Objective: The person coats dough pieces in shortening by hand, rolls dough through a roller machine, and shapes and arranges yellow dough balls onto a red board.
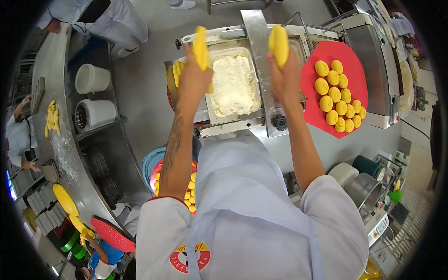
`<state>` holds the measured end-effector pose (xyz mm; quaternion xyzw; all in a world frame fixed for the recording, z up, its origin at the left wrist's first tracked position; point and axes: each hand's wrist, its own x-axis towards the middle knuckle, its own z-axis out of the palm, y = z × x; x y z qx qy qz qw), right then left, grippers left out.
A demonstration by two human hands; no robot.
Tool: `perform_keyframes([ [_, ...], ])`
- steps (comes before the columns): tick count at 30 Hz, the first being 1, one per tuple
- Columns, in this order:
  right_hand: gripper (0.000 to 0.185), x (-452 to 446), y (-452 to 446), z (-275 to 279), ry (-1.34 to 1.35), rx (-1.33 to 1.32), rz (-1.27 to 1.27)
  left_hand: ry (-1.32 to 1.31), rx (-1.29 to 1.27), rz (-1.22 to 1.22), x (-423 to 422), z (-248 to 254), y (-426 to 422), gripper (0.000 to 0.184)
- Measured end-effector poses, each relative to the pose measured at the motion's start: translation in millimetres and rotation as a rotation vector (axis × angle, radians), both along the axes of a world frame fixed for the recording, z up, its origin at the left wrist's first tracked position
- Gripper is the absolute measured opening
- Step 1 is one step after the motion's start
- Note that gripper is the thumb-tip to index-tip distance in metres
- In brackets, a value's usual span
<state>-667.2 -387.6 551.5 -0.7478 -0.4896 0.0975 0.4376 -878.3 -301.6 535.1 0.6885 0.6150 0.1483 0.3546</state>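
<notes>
My left hand (194, 77) is closed on a flat, elongated piece of yellow dough (201, 49), held up over the left side of a machine. In my right hand (285, 77) is a similar yellow dough piece (279, 45), held upright beside the metal crossbar (256, 42). Between the hands sits a white tray (257, 77) of crumbly, pale flour-like powder (233, 86). More yellow dough pieces (177, 73) lie by my left wrist, partly hidden by it. Several round yellow dough coils (333, 94) rest on a red board (310, 109) to the right of my right hand.
Below my left forearm stands a blue tub (151, 161) with a red tray of yellow pieces. A steel worktable (70, 140) at left bears yellow dough (52, 119) and scattered flour. White buckets (93, 78) sit on its shelf. Other people stand around the left side.
</notes>
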Motion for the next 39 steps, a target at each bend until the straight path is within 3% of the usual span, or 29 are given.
perform_keyframes([
  [1, 0.031, 10, -1, -27, -0.064, 0.032, 0.04, 0.135, -0.053, -0.069, 15, -2, -3, 0.067],
  [4, 0.037, -8, -16, -116, -0.144, -0.436, 0.275, 0.401, 0.076, -0.288, 36, -81, -34, 0.057],
  [5, 0.034, -13, -21, -174, -0.336, -0.648, 0.459, 0.463, 0.092, -0.346, 36, -107, -43, 0.051],
  [6, 0.037, -17, -33, -168, -0.167, -0.767, 0.598, 0.436, 0.11, -0.37, 33, -111, -50, 0.046],
  [10, 0.051, 6, -15, -102, -0.044, -0.661, 0.447, 0.345, 0.219, -0.359, 10, -92, -45, 0.038],
  [13, 0.051, 37, 8, -51, -0.04, -0.281, 0.352, 0.31, 0.508, -0.255, 21, -51, -12, 0.046],
  [15, 0.048, 46, 18, -36, -0.071, -0.002, 0.294, 0.306, 0.562, -0.227, 30, -20, -14, 0.05],
  [16, 0.046, 43, 16, -41, -0.152, 0.008, 0.3, 0.304, 0.588, -0.213, 35, -11, -18, 0.052],
  [18, 0.043, 28, 4, -75, -0.312, 0.036, 0.306, 0.606, 0.697, -0.352, 35, -47, -36, 0.041],
  [20, 0.04, 5, -13, -141, -0.312, -0.59, 0.582, 0.624, 0.389, -0.492, 29, -126, -62, 0.023],
  [21, 0.042, 2, -27, -163, -0.294, -0.597, 0.698, 0.63, 0.247, -0.577, 29, -124, -79, 0.011],
  [22, 0.043, 8, -30, -173, -0.28, -0.597, 0.812, 0.592, 0.159, -0.563, 30, -108, -81, 0.019],
  [25, 0.047, 24, -16, -102, -0.047, -0.593, 0.493, 0.45, 0.217, -0.471, 18, -80, -51, 0.021],
  [26, 0.05, 38, -5, -105, -0.15, -0.344, 0.461, 0.365, 0.364, -0.42, 18, -55, -39, 0.022],
  [28, 0.048, 47, 0, -66, 0.031, -0.136, 0.379, 0.325, 0.415, -0.316, 30, -12, -31, 0.022],
  [31, 0.047, 35, 7, -60, -0.134, -0.072, 0.356, 0.555, 0.575, -0.343, 43, -56, -25, 0.024],
  [32, 0.045, 19, -3, -61, -0.075, -0.153, 0.364, 0.474, 0.736, -0.324, 46, -74, -35, 0.031],
  [33, 0.039, 12, -13, -89, -0.317, -0.25, 0.384, 0.482, 0.549, -0.302, 56, -113, -47, 0.026],
  [34, 0.034, 13, -16, -147, -0.337, -0.639, 0.422, 0.5, 0.409, -0.377, 56, -140, -66, 0.02],
  [35, 0.032, 11, -29, -169, -0.47, -0.785, 0.667, 0.486, 0.24, -0.455, 54, -153, -84, 0.017],
  [36, 0.033, 17, -39, -167, -0.298, -0.564, 0.749, 0.481, 0.184, -0.517, 63, -145, -79, 0.018],
  [39, 0.035, 40, -21, -164, 0.001, -0.557, 0.58, 0.195, -0.02, -0.388, 32, -108, -44, 0.017],
])
